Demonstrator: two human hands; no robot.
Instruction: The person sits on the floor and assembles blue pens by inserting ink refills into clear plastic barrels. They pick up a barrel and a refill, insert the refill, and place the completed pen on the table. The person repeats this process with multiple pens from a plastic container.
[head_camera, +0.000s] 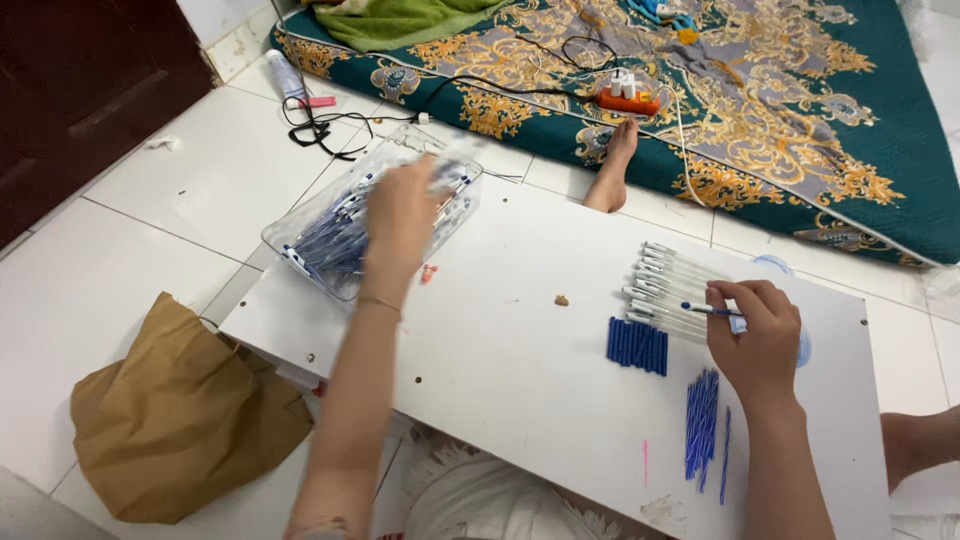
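My left hand (402, 215) reaches over a clear plastic box (300, 235) full of blue-and-clear pens at the far left of a low white board (520, 350). It is blurred, and whether it grips a pen cannot be told. My right hand (755, 335) rests on the board and pinches a thin blue refill. Just left of it lies a row of clear pen barrels (665, 290), a row of dark blue caps (637, 345) below them, and a loose bundle of blue refills (703, 420) nearer me.
A brown paper bag (180, 420) lies on the white tiled floor at left. Beyond the board is a patterned teal mattress (800, 110) with an orange power strip (628, 98) and cables. My bare foot (615, 165) sticks out past the board's far edge.
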